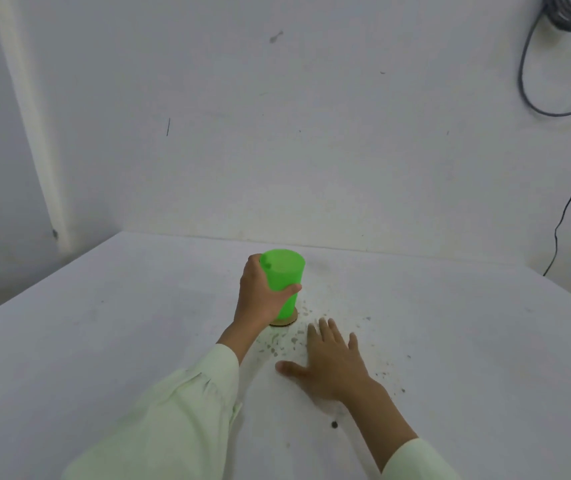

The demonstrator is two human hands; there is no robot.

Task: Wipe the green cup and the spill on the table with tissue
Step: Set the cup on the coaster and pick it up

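A bright green cup (pixel 285 275) stands upright on a round tan coaster (pixel 285 321) near the middle of the white table (pixel 104 323). My left hand (pixel 258 296) is wrapped around the cup's side. Droplets of a greyish spill (pixel 311 327) are scattered on the table in front of and to the right of the cup. My right hand (pixel 329 365) lies flat over the spill, fingers spread, holding nothing. No tissue is in view.
A white wall rises just behind the table's far edge. Grey coiled cables (pixel 533 81) hang at the upper right, and a thin black wire (pixel 569 202) runs down the wall. A dark spot (pixel 334 425) sits on the table near my right forearm.
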